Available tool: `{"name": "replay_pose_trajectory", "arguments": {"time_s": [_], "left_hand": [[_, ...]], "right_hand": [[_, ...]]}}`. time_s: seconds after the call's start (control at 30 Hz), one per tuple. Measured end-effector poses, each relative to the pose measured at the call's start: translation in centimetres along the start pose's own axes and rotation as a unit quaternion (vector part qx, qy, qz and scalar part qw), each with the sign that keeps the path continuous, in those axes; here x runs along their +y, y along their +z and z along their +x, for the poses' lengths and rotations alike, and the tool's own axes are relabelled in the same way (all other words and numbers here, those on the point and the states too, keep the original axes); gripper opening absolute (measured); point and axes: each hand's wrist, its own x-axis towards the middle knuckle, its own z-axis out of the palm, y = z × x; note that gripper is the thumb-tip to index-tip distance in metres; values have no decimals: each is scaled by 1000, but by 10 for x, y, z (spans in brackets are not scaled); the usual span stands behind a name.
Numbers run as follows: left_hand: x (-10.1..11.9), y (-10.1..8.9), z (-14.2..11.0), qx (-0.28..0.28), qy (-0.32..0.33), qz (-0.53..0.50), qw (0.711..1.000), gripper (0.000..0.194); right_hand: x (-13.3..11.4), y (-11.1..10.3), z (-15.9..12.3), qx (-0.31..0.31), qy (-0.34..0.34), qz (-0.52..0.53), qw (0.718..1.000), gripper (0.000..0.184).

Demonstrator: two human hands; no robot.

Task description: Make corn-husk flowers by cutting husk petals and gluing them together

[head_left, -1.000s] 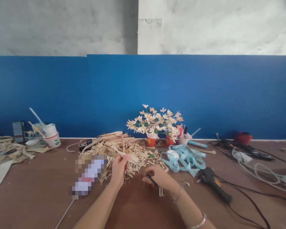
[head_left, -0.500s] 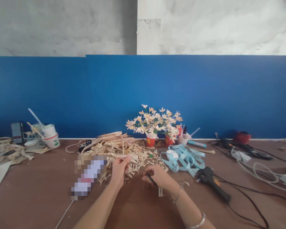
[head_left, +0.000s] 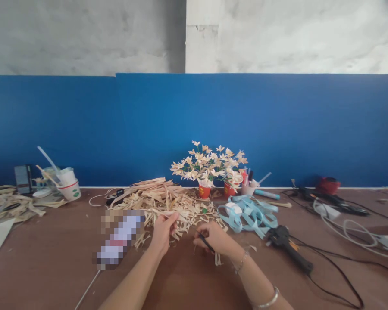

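Observation:
My left hand is closed, pinching a pale dried husk strip between thumb and fingertips in front of the heap. Beside it, my right hand is closed around a slim black tool whose thin tip points up and left towards the strip. The tool's exact kind is too small to make out. Both hands hover just over the near edge of a pile of pale husk pieces. Small scraps lie under my right hand.
Pale flowers stand in red cups behind the pile. Light blue ribbon and a black glue gun with cables lie to the right. At left are a blurred-out phone-like object and a white cup.
Both hands stay almost in place, still holding the strip and the black tool. My left hand has shifted very slightly to the right.

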Motion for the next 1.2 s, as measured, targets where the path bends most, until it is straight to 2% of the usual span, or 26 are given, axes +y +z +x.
{"name": "replay_pose_trajectory", "arguments": {"time_s": [0.43,0.5,0.6,0.7,0.8,0.9,1.03,1.13,1.2], "left_hand": [[1,-1,1,25,0,-53,998,32],[2,-1,1,35,4,-59,998,33],[1,-1,2,37,6,-35,999,32],[-4,-1,1,16,15,8,1000,33],[-9,-1,1,-3,17,33,999,34],[-10,1,-1,-14,6,60,998,32],[-10,5,-6,-57,-4,110,992,29],[-10,9,-10,-78,-5,135,988,27],[-10,11,-13,-91,-11,139,986,28]], "right_hand": [[1,-7,-2,-41,11,54,998,18],[1,-10,0,-11,4,82,997,17],[7,-13,8,96,16,105,990,15],[18,-15,16,207,-19,39,977,18],[26,-13,21,250,-56,-8,967,22],[26,-6,22,232,-67,57,969,24],[15,6,21,170,-88,195,962,38],[7,12,18,127,-85,234,960,38],[4,14,16,120,-82,241,960,36]]}}
